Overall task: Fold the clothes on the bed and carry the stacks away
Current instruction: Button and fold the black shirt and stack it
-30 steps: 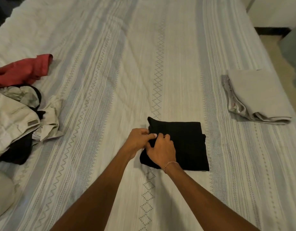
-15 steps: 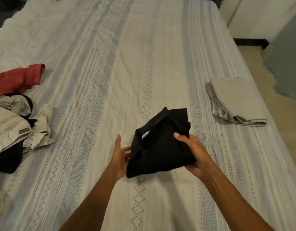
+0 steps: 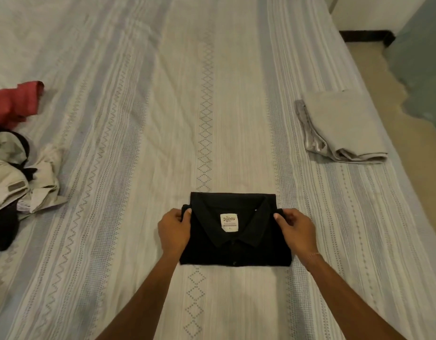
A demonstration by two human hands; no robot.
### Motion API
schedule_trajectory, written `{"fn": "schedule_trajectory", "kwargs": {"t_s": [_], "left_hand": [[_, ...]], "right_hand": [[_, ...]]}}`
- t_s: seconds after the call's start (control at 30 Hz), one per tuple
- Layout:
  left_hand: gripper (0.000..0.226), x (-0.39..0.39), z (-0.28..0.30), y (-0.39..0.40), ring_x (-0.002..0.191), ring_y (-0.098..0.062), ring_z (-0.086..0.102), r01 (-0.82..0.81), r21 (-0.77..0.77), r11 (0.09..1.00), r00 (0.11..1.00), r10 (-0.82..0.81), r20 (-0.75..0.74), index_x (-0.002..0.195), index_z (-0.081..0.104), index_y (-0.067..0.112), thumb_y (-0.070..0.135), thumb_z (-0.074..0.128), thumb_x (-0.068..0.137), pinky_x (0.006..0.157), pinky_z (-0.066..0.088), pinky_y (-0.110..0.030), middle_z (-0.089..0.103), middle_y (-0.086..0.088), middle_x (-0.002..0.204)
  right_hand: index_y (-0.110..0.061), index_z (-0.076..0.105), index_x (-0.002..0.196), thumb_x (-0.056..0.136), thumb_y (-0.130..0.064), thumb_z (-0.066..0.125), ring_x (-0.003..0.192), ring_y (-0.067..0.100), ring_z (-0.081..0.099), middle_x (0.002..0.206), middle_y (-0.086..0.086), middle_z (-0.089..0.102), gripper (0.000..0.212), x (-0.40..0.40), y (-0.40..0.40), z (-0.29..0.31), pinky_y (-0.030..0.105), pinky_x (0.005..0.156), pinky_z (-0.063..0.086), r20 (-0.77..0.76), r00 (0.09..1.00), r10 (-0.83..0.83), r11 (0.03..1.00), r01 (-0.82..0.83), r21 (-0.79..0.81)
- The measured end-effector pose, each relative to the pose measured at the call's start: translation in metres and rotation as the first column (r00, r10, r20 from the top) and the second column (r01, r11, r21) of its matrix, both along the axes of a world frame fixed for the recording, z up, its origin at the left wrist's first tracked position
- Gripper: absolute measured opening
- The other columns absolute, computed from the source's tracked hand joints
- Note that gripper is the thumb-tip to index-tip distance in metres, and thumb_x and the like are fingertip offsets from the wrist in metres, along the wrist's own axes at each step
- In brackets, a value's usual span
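At the far left we see the unfolded pile (image 3: 13, 177) at the bed's (image 3: 128, 99) left edge, a red garment (image 3: 14, 103) at its far end, well apart from our hands. These pieces are not yet folded.

In the middle, just in front of us, lies the black shirt (image 3: 236, 246), folded into a flat rectangle, collar up, its white label (image 3: 229, 222) showing. Its long axis runs left to right, across our line of sight. Our left hand (image 3: 174, 233) grips its left edge, thumb on top and fingers curled under a tuck of cloth. Our right hand (image 3: 295, 233) pinches the right edge in the same way. The hands are apart, one at each short end, with the shirt between them, so neither is nearer than the other.

Further right and a little farther up the bed rests the folded grey stack (image 3: 342, 126), near the right edge, well apart from the shirt.

We judge that the coming move turns on this: the stack lies to the right and ahead of the shirt, on the right hand's side. The shirt probably has to be lifted level by both ends and carried rightward onto it, keeping the folds from slipping open.
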State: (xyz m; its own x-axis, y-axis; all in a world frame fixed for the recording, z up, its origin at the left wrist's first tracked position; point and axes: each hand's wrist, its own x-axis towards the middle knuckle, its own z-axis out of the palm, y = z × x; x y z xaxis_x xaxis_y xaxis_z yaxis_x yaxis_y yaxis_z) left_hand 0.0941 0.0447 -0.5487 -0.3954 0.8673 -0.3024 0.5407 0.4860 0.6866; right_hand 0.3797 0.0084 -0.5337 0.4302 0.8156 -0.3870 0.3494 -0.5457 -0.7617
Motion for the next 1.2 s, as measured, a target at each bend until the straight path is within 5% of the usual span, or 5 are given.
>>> {"fn": "schedule_trajectory", "kwargs": {"t_s": [0.37, 0.67, 0.8, 0.97, 1.2], "left_hand": [[0.019, 0.005, 0.005, 0.016, 0.099, -0.021, 0.067, -0.27, -0.032, 0.962, 0.786, 0.24, 0.57, 0.103, 0.068, 0.019, 0.036, 0.06, 0.101, 0.09, 0.056, -0.038, 0.073, -0.003, 0.102], [0.031, 0.015, -0.021, 0.022, 0.075, -0.012, 0.056, -0.083, 0.071, 0.994, 0.996, 0.086, -0.028, 0.102, 0.064, 0.011, 0.038, 0.047, 0.106, 0.074, 0.041, -0.029, 0.063, 0.003, 0.088], [0.037, 0.023, -0.022, 0.009, 0.074, -0.016, 0.057, -0.018, 0.029, 0.999, 0.969, 0.025, -0.247, 0.094, 0.058, 0.013, 0.043, 0.039, 0.106, 0.068, 0.042, -0.032, 0.06, 0.0, 0.082], [0.048, 0.023, -0.02, 0.007, 0.082, -0.023, 0.059, -0.001, -0.25, 0.968, 0.985, -0.041, -0.166, 0.099, 0.055, 0.008, 0.051, 0.034, 0.105, 0.073, 0.045, -0.035, 0.06, -0.007, 0.09], [0.033, 0.035, -0.006, 0.011, 0.097, -0.019, 0.059, 0.059, -0.128, 0.99, 0.965, -0.024, 0.26, 0.112, 0.054, 0.018, 0.043, 0.032, 0.108, 0.086, 0.046, -0.033, 0.06, 0.003, 0.098]], "right_hand": [[-0.023, 0.058, 0.109, 0.103, -0.028, 0.056, 0.087, 0.009, 0.07, 0.095, 0.002, 0.075, 0.008, 0.006, 0.018, -0.001, 0.024, 0.073, 0.052, -0.37, 0.92, -0.128, 0.981, 0.172, 0.089], [-0.021, 0.064, 0.1, 0.099, -0.026, 0.064, 0.093, 0.014, 0.064, 0.089, -0.012, 0.064, 0.005, -0.002, 0.039, -0.027, 0.004, 0.066, 0.038, -0.079, 0.987, -0.137, 0.986, 0.143, 0.08], [-0.025, 0.065, 0.118, 0.101, -0.043, 0.056, 0.1, 0.016, 0.063, 0.103, -0.009, 0.065, 0.026, -0.004, 0.028, -0.024, 0.021, 0.076, 0.044, 0.095, 0.993, -0.069, 0.997, 0.065, 0.05], [-0.02, 0.055, 0.112, 0.091, -0.058, 0.063, 0.086, 0.011, 0.062, 0.098, -0.008, 0.063, 0.044, -0.008, 0.004, -0.026, 0.027, 0.066, 0.048, -0.078, 0.993, -0.086, 0.977, 0.069, -0.204], [-0.036, 0.056, 0.117, 0.1, -0.042, 0.057, 0.101, 0.006, 0.063, 0.107, -0.016, 0.065, 0.018, -0.01, 0.0, -0.016, 0.019, 0.077, 0.049, -0.244, 0.97, -0.008, 1.0, 0.013, 0.018]]}}
